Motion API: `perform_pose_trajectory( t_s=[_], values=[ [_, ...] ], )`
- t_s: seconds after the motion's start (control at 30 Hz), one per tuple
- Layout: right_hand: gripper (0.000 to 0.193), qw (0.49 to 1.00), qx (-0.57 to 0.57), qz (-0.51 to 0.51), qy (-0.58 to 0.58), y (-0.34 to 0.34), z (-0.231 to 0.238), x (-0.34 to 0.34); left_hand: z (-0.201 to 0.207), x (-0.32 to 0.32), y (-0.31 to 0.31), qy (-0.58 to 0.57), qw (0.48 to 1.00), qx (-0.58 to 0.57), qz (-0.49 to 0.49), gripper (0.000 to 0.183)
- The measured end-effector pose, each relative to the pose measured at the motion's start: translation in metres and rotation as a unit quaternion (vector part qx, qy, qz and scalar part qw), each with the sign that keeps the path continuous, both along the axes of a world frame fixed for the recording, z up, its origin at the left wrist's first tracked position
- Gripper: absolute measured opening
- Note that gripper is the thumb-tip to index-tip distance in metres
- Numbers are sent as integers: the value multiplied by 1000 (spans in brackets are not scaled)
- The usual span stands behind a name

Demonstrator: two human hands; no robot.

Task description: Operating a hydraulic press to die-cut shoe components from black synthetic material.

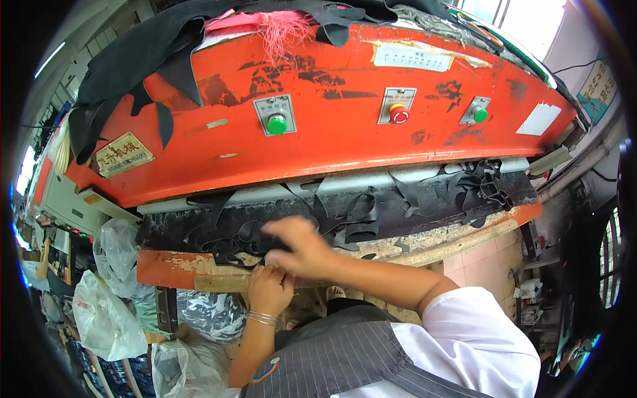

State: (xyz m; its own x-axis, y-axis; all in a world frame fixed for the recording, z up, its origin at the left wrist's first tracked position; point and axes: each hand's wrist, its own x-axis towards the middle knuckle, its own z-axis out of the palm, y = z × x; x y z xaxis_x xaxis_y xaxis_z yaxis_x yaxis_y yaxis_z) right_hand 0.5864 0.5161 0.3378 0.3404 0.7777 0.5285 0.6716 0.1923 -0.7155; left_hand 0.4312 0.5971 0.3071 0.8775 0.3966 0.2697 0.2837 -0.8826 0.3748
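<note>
My left hand (pixel 271 290), with thin bangles at the wrist, is at the wooden front edge (pixel 222 283) of the machine bed. Its fingers are curled together, and what they hold, if anything, is hidden. Just above it my right hand (pixel 306 251) reaches in over the bed, smeared by motion, thumb and fingers apart with nothing visible between them. Beneath and around the hands lie black sheet offcuts (pixel 361 225), thin, curved and full of cut-out gaps. They spread along the dark cutting bed (pixel 424 225), with a tangled heap of scraps (pixel 488 189) at its right end.
A red machine beam (pixel 332 119) spans behind the bed, carrying green buttons (pixel 277 124) and a red stop button (pixel 399 114). Black sheets (pixel 136 56) and pink fringed cloth (pixel 285 30) drape over its top. Plastic bags (pixel 106 318) stand at lower left.
</note>
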Motion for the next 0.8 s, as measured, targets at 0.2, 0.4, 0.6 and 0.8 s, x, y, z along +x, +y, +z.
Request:
perform_pose_trajectory(
  t_s=[0.2, 0.4, 0.6, 0.8],
  values=[
    [57, 994, -93, 14, -56, 57, 11, 23, 6, 27, 28, -63, 997, -21, -34, 20],
    [81, 898, -306, -289, -130, 63, -35, 153, -12, 22, 47, 100, 981, -143, -85, 24],
    [97, 872, -395, -253, -142, 143, -29, 177, 3, 32, 102, 164, 925, -323, -113, 22],
    [83, 914, -294, -206, -192, 164, -45, 180, 12, 38, 173, -84, 916, -391, 17, 22]
  ],
)
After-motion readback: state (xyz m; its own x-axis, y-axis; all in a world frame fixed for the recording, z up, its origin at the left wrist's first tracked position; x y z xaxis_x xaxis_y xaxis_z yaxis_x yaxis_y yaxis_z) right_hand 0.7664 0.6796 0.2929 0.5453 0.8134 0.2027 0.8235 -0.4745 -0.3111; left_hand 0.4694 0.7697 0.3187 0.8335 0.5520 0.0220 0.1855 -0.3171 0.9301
